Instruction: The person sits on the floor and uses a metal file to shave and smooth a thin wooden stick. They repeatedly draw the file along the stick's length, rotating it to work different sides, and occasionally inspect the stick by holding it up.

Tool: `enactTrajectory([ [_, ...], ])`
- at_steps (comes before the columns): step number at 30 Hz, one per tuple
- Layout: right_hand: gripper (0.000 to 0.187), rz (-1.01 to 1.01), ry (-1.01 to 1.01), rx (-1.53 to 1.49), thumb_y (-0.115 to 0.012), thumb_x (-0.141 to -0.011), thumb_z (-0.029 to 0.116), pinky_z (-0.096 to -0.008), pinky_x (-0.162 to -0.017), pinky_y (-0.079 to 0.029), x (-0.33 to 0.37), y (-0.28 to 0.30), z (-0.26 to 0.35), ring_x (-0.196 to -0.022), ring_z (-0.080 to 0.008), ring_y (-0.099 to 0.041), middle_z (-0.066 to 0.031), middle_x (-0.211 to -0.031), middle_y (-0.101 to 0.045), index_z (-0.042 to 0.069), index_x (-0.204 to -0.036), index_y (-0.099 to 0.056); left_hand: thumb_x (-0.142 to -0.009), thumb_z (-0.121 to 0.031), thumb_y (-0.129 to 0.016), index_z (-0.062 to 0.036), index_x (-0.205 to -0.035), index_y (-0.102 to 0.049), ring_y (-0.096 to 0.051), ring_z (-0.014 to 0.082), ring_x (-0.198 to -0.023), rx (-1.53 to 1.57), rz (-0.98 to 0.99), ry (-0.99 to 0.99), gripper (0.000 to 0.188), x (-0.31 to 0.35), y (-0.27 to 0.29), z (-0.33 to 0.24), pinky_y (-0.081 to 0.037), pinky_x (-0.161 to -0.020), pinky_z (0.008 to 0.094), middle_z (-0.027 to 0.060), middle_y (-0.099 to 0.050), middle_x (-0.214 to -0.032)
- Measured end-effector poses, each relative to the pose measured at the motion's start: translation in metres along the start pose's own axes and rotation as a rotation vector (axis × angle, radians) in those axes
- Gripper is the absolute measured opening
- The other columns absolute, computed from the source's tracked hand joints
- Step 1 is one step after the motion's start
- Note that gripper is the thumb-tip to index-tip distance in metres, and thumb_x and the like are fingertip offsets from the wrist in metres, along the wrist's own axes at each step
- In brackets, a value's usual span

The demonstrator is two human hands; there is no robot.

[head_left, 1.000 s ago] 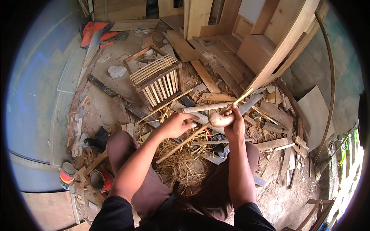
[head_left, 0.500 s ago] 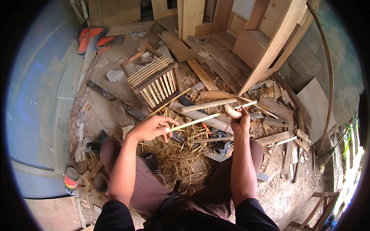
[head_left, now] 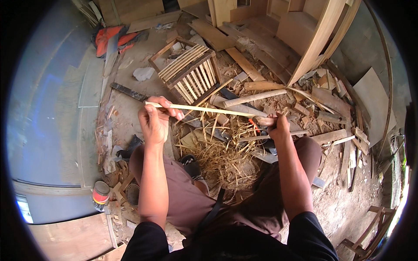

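Note:
A thin pale bamboo strip [head_left: 204,109] stretches between my hands above the shavings. My left hand [head_left: 156,122] is closed on its left end, pinching it between thumb and fingers, with the palm turned up. On the right, my right hand [head_left: 278,125] is wrapped round a rounded, pale-brown wooden tool handle [head_left: 263,121]; the rest of that tool cannot be made out. The strip's right end meets the handle at the fingers of that hand. Below, between my knees, lies a loose heap of curly straw-coloured shavings [head_left: 235,163].
A slatted wooden crate [head_left: 191,71] lies tilted ahead. Wood offcuts and a round pole [head_left: 254,98] litter the ground to the right. A tall wooden frame [head_left: 320,41] stands at the back right. At lower left are a red-and-grey can [head_left: 101,195] and a blue-grey panel wall [head_left: 52,113].
My left hand has risen and turned palm up, moving from partway along the strip to its left end. The strip's right end has drawn back leftward to my right hand.

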State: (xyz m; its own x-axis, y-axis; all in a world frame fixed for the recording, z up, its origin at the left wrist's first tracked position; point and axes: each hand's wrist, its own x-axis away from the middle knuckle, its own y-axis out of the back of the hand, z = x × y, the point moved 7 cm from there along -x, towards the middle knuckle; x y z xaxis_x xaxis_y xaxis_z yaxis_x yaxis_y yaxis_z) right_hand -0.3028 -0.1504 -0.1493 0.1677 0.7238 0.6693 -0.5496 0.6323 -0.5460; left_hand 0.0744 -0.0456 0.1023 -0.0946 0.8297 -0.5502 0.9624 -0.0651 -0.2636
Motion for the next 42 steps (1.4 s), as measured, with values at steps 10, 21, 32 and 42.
enactTrajectory([
  [10, 0.012, 0.108, -0.007, -0.020, -0.054, -0.102, 0.006, -0.0368, -0.074, -0.054, -0.015, 0.003, 0.020, -0.078, -0.0235, -0.055, -0.0103, -0.086, -0.052, -0.001, -0.108, -0.047, -0.109, -0.033, -0.049, -0.0001, -0.088, -0.059, -0.066, 0.0127, -0.070, -0.451, 0.100, 0.155, 0.040, 0.016, 0.002, 0.043, -0.050, -0.066, 0.0264, 0.0058, -0.061, -0.078],
  [21, 0.012, 0.217, -0.019, 0.055, -0.054, -0.103, 0.011, -0.0330, -0.072, -0.054, -0.012, -0.009, 0.011, -0.074, -0.0202, -0.057, -0.0076, -0.081, -0.056, 0.002, -0.096, -0.051, -0.106, -0.029, -0.057, 0.0019, -0.089, -0.063, -0.064, 0.0117, -0.070, -0.512, 0.153, 0.217, 0.035, 0.019, -0.007, 0.062, -0.050, -0.066, 0.0259, 0.0068, -0.066, -0.078],
  [32, 0.050, 0.375, 0.091, 0.977, -0.058, -0.106, 0.026, -0.0291, -0.044, -0.046, 0.094, -0.030, -0.048, -0.053, -0.0120, -0.054, -0.0020, -0.073, -0.058, 0.002, -0.147, -0.045, -0.086, 0.000, -0.077, 0.0035, -0.088, -0.075, -0.070, 0.0161, -0.072, -0.690, 0.082, 0.026, 0.004, 0.012, -0.019, 0.042, -0.055, -0.063, 0.0281, 0.0074, -0.068, -0.080],
  [42, 0.045, 0.701, 0.343, 1.118, -0.047, -0.109, 0.022, -0.0346, -0.068, -0.053, 0.212, -0.045, -0.133, -0.064, -0.0101, -0.054, -0.0119, -0.074, -0.065, 0.018, -0.154, -0.047, -0.080, 0.002, -0.079, 0.0014, -0.085, -0.078, -0.073, 0.0206, -0.074, -0.999, 0.029, -0.013, 0.005, 0.022, -0.018, 0.017, -0.056, -0.067, 0.0310, 0.0106, -0.075, -0.083],
])
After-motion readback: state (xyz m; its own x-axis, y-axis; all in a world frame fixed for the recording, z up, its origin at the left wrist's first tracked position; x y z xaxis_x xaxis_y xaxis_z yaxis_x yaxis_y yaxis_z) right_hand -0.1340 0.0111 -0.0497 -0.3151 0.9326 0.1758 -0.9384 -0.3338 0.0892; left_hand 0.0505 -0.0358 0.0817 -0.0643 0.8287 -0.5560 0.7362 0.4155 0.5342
